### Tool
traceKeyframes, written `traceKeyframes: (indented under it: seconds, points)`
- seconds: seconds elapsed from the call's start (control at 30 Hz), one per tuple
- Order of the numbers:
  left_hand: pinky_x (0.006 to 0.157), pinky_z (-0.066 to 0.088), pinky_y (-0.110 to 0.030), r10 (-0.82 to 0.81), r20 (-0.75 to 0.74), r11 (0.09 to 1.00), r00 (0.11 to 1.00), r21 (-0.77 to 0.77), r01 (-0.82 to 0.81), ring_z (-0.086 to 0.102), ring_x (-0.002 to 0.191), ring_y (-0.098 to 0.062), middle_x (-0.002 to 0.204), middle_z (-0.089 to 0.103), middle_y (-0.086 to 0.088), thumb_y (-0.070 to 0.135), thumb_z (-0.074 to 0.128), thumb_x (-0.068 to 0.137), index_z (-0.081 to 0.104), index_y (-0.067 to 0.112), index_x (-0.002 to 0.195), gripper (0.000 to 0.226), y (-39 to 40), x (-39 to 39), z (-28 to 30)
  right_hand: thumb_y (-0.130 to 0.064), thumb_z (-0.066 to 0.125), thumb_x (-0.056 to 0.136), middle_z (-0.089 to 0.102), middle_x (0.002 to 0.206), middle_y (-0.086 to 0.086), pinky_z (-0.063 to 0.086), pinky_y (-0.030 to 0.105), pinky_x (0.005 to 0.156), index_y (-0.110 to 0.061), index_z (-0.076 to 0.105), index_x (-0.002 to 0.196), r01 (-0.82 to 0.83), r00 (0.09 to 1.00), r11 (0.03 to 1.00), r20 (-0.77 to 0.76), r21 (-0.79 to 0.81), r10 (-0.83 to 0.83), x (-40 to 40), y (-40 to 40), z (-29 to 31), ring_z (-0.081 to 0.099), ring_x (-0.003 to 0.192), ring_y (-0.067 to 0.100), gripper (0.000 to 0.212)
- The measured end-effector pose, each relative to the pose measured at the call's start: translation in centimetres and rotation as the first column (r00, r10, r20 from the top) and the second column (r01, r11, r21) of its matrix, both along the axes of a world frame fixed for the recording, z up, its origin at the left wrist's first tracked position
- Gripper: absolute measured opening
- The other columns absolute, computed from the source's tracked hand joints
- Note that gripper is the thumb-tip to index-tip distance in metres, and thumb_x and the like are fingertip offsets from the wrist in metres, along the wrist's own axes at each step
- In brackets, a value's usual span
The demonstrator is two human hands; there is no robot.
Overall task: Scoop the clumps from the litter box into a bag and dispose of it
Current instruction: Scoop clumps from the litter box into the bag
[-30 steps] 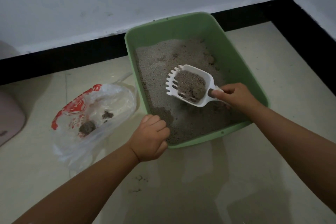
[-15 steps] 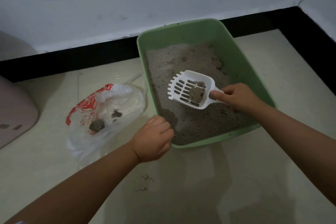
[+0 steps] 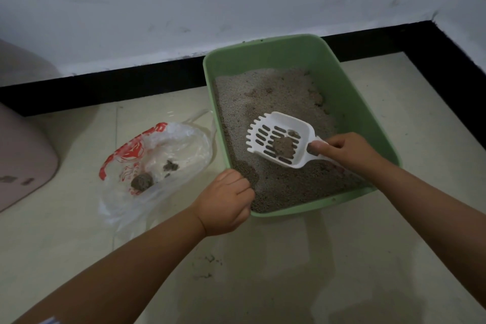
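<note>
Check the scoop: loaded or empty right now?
Loaded. One grey clump sits on the slotted floor of the white scoop, held by the right hand above the litter; most slots show clear.

Dim, flat indoor light; soft shadows on floor [image 3: 289,271]; slight grain; wide-angle bend at edges; no glare.

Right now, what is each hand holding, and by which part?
The right hand grips the white slotted plastic scoop by its handle. The left hand grips the green plastic litter box by its near left rim.
</note>
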State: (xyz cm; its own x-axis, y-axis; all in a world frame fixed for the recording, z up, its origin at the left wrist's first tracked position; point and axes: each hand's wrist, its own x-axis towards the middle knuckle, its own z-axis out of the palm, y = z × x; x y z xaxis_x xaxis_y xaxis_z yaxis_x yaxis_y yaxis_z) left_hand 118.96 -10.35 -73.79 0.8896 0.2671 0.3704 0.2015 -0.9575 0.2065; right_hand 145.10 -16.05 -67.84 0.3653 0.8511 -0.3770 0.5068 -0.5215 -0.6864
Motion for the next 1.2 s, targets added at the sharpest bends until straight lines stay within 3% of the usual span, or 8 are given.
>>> traceKeyframes:
  seconds: [0.37, 0.53, 0.6, 0.7, 0.77, 0.9, 1.0, 1.2]
  points:
    - [0.071, 0.033, -0.031, 0.015, 0.014, 0.999, 1.0, 0.031, -0.016, 0.033, 0.069, -0.022, 0.062, 0.051, -0.012, 0.017, 0.043, 0.077, 0.046, 0.01, 0.068, 0.012, -0.2, -0.1, -0.4, -0.036, 0.061, 0.085, 0.054, 0.055, 0.011, 0.035, 0.009, 0.035, 0.012, 0.067, 0.083, -0.034, 0.999, 0.999, -0.019, 0.022, 0.035, -0.7, -0.3, 0.1, 0.044, 0.03, -0.002, 0.048]
    - [0.097, 0.029, -0.045, 0.218, 0.005, 0.97, 0.976, 0.109, -0.218, 0.045, 0.091, -0.02, 0.086, 0.065, -0.01, 0.023, 0.042, 0.079, 0.047, 0.015, 0.091, 0.016, 1.0, -3.1, 1.4, -0.039, 0.063, 0.082, 0.052, 0.059, 0.015, 0.039, 0.021, 0.047, 0.012, 0.066, 0.083, -0.098, 0.995, 0.994, -0.004, 0.049, 0.098, -1.9, 0.4, 1.4, 0.048, 0.044, 0.013, 0.051]
    - [0.094, 0.033, -0.05, 0.434, 0.014, 0.9, 0.901, 0.052, -0.434, 0.046, 0.094, -0.023, 0.091, 0.064, -0.016, 0.024, 0.039, 0.08, 0.049, 0.012, 0.097, 0.023, 2.9, -5.9, 2.4, -0.041, 0.066, 0.079, 0.048, 0.059, 0.013, 0.032, 0.025, 0.053, 0.01, 0.065, 0.078, -0.211, 0.977, 0.976, 0.051, 0.052, 0.208, -3.5, 1.3, 2.2, 0.044, 0.054, 0.019, 0.051]
    - [0.09, 0.035, -0.051, 0.762, -0.132, 0.635, 0.634, -0.032, -0.771, 0.051, 0.097, -0.038, 0.101, 0.058, -0.024, 0.031, 0.031, 0.082, 0.057, -0.002, 0.104, 0.047, 5.3, -10.9, 3.2, -0.039, 0.072, 0.073, 0.041, 0.05, 0.004, 0.025, 0.021, 0.047, -0.006, 0.059, 0.054, -0.382, 0.919, 0.924, 0.112, 0.024, 0.377, -6.3, 2.3, 3.3, 0.036, 0.047, 0.011, 0.04]
    - [0.09, 0.036, -0.049, 0.839, -0.255, 0.496, 0.482, -0.008, -0.868, 0.052, 0.1, -0.043, 0.106, 0.057, -0.027, 0.034, 0.03, 0.08, 0.057, -0.006, 0.108, 0.056, 5.9, -13.5, 2.9, -0.038, 0.075, 0.07, 0.039, 0.046, -0.001, 0.026, 0.022, 0.047, -0.015, 0.052, 0.047, -0.452, 0.888, 0.892, 0.111, 0.021, 0.447, -7.6, 2.4, 3.5, 0.033, 0.044, 0.009, 0.039]
    - [0.091, 0.04, -0.045, 0.853, -0.453, 0.276, 0.261, -0.033, -0.961, 0.05, 0.108, -0.042, 0.117, 0.054, -0.028, 0.027, 0.043, 0.09, 0.051, -0.003, 0.121, 0.043, 5.7, -15.4, 2.3, -0.037, 0.072, 0.074, 0.043, 0.048, 0.005, 0.026, 0.02, 0.045, 0.005, 0.064, 0.063, -0.479, 0.871, 0.878, 0.122, 0.003, 0.475, -9.0, 2.5, 2.9, 0.035, 0.042, 0.008, 0.044]
    - [0.085, 0.043, -0.038, 0.809, -0.542, 0.159, 0.227, -0.171, -0.972, 0.054, 0.106, -0.04, 0.115, 0.057, -0.026, 0.023, 0.043, 0.095, 0.05, -0.001, 0.118, 0.034, 5.7, -14.9, 2.5, -0.04, 0.069, 0.077, 0.04, 0.046, 0.002, 0.023, 0.018, 0.041, -0.005, 0.062, 0.059, -0.461, 0.876, 0.887, 0.143, -0.031, 0.46, -10.0, 3.5, 2.3, 0.034, 0.039, 0.007, 0.04]
    - [0.073, 0.04, -0.032, 0.816, -0.489, 0.151, 0.307, -0.334, -0.931, 0.057, 0.095, -0.038, 0.102, 0.062, -0.026, 0.017, 0.042, 0.095, 0.058, -0.003, 0.101, 0.026, 6.4, -14.2, 2.9, -0.05, 0.058, 0.083, 0.032, 0.049, 0.001, 0.023, 0.028, 0.049, -0.016, 0.032, 0.047, -0.529, 0.768, 0.837, 0.342, -0.14, 0.542, -14.4, 7.2, 2.6, 0.033, 0.046, 0.014, 0.055]
